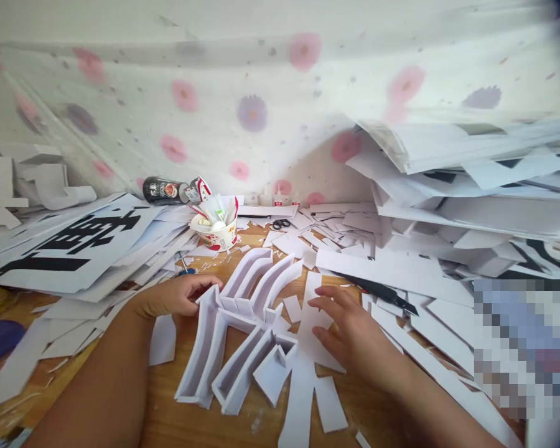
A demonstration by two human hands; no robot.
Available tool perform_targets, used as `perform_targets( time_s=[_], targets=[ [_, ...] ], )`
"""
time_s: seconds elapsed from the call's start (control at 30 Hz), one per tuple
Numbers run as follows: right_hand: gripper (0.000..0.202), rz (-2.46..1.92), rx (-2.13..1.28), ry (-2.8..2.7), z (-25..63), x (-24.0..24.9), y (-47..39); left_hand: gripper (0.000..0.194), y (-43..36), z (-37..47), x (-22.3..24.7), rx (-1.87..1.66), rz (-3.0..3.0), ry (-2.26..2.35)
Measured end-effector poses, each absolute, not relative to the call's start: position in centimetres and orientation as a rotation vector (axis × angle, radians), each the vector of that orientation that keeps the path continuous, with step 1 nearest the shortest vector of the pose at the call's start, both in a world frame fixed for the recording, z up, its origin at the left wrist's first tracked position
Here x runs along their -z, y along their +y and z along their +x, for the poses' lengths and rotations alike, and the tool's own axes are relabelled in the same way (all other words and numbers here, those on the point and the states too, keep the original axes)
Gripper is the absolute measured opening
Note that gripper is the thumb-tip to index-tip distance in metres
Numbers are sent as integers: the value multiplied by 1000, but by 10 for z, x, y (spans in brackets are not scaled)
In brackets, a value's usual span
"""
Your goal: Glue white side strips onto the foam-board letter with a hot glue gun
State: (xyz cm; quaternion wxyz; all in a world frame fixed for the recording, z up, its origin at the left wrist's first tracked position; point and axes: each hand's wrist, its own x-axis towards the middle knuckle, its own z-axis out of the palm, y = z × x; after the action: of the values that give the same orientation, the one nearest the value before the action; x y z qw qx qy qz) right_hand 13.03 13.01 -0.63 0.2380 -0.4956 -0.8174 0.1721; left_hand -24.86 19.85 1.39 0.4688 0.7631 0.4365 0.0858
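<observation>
A white three-dimensional character of raised foam-board walls (242, 336) lies on the wooden table in front of me. My left hand (186, 294) is closed at its upper left corner, with the fingers curled on the wall there; the thumb is partly hidden. On the other side of the character, my right hand (343, 323) has its fingers apart over a long white strip (301, 386). The fingertips are at the strip's upper part, and whether they press on it I cannot tell. A small loose rectangle (330, 404) lies just right of the strip.
A black utility knife (382, 292) lies among white offcuts at the right. Behind stand a paper cup of scraps (217, 236), a black tipped-over cup (161, 190), scissors (281, 224) and a glue bottle (278, 198). Sheets are stacked left (74, 249) and right (471, 186).
</observation>
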Motion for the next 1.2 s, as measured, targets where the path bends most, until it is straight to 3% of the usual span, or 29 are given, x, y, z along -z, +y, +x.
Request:
perform_targets(
  time_s=[0.2, 0.47, 0.7, 0.9, 1.2],
  targets=[
    [38, -1303, -673, -2402, 121, -12, 117, 56, 203, -273, -8, -371, 1690, 996],
    [33, -1225, -807, -2435, 118, -11, 119, 37, 211, -248, -3, -1090, 1599, 1684],
    [29, -1182, -799, -2386, 117, 2, 123, 23, 213, -238, 10, -1112, 1806, 1862],
    [32, -1249, -584, -2334, 123, 15, 131, 21, 211, -235, 16, -985, 1935, 1806],
    [34, -1585, -56, -2633, 106, -25, 191, 28, 218, -233, 13, -1031, 1957, 1776]
  ],
)
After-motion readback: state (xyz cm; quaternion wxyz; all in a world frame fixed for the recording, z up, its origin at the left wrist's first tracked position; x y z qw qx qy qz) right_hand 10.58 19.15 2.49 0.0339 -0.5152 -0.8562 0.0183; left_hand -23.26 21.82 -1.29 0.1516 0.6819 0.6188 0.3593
